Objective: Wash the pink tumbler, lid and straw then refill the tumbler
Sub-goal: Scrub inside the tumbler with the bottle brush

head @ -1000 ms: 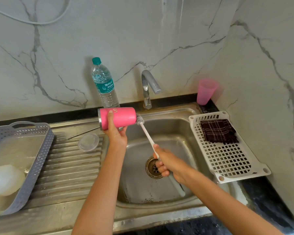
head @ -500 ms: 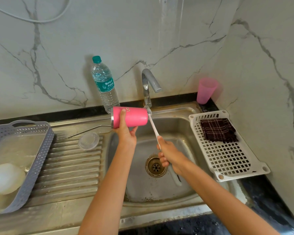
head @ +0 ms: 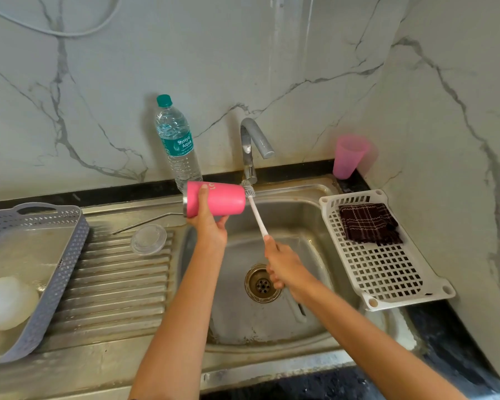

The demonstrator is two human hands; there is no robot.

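My left hand (head: 210, 223) grips the pink tumbler (head: 217, 199), which lies on its side above the sink's left edge, its steel rim pointing left. My right hand (head: 283, 267) holds the white handle of a bottle brush (head: 257, 215); the brush's bristle head touches the tumbler's base end, just below the tap (head: 250, 151). A clear round lid (head: 148, 239) lies on the ribbed drainboard. A thin metal straw (head: 145, 222) lies behind it, its right end hidden by the tumbler.
A water bottle (head: 178, 145) stands against the wall behind the tumbler. A pink plastic cup (head: 348, 158) sits in the back right corner. A white rack (head: 387, 272) with a dark checked cloth (head: 368, 223) spans the sink's right side. A grey basket (head: 52, 272) is at left.
The tumbler moved right, from over the drainboard to the sink's edge near the tap. My right hand rose with the brush, whose head stays at the tumbler's base end.
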